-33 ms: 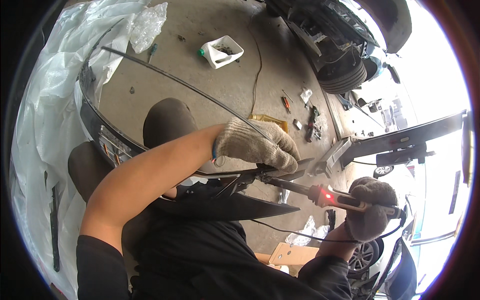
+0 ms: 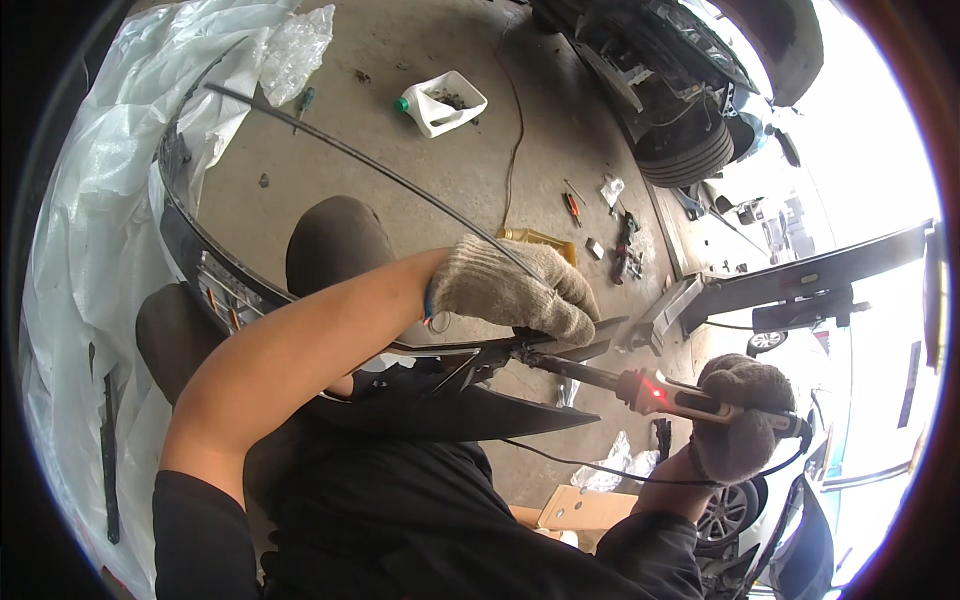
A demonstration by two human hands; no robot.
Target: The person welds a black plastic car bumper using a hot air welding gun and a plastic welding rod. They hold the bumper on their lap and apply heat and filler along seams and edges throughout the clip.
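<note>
My left hand (image 2: 515, 290), in a knitted work glove, is closed round a thin dark rod (image 2: 370, 165). The rod's long free end sticks out toward the far left. Fingertips of that hand rest by the end of a long curved black car bumper (image 2: 205, 240), which lies across my lap. My right hand (image 2: 742, 415), also gloved, grips a corded hot iron (image 2: 680, 398) with a pale handle and a glowing red light. Its dark tip touches or nearly touches the bumper's end beneath my left fingers; exact contact is hidden.
White plastic sheeting (image 2: 90, 260) covers the left side. On the floor are a cut-open white jug (image 2: 470, 95), a red screwdriver (image 2: 572, 209) and a yellowish bottle (image 2: 540, 238). A car with a bare wheel (image 2: 690, 160) stands far right, near a metal lift arm (image 2: 800, 270).
The free far end of the rod has risen very slightly. Both hands and the hot iron stay in place.
</note>
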